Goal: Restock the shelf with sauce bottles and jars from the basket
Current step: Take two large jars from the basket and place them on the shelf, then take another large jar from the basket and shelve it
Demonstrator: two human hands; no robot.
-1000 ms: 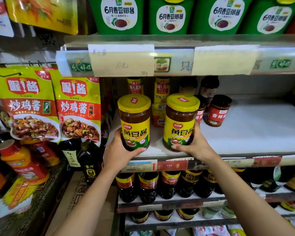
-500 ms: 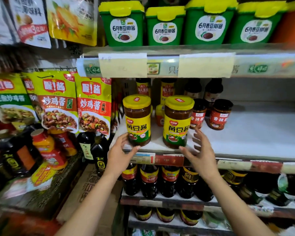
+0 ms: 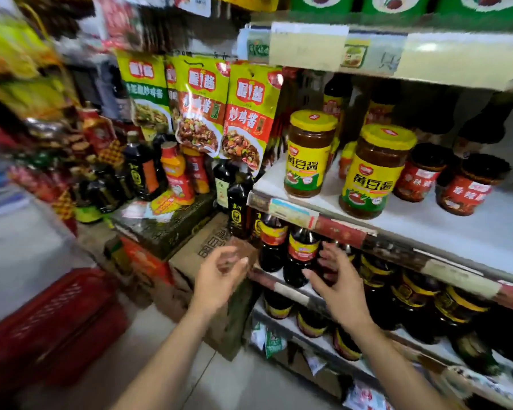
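Head view, heavy motion blur on the left side.

- Jars: 2 with yellow lids, yellow/green labels reading 黄豆酱. Both stand upright on the white shelf (image 3: 456, 232) at its front-left corner. The left jar (image 3: 310, 155) is by the left edge and the right jar (image 3: 373, 173) is just beside it at the front edge, with a gap between them.
- Further right on the same shelf: 2 squat red-label jars (image 3: 468, 187) with dark lids. 香辣 is readable and the rest is blurred. More bottles stand behind in shadow, count unclear.
- Left of the shelf: hanging yellow-green pouches (image 3: 249, 113). 3 are fully visible and 炒鸡酱 is legible on two of them. The third has a green band with smeared text.
- Top edge: 3 green tubs (image 3: 397, 1), labels cropped.
- Shelf below: a row of dark bottles (image 3: 301, 253) with red/yellow labels, too blurred to count.
- Left hand (image 3: 216, 279): fingers loosely curled, nothing in it.
- Right hand (image 3: 341, 288): fingers spread, nothing in it.
- Both hands hover below the shelf's front edge, in front of the dark bottles, and touch nothing.
- Red basket (image 3: 51, 321): on the floor at lower left, well apart from both hands. Can't tell what's in it.
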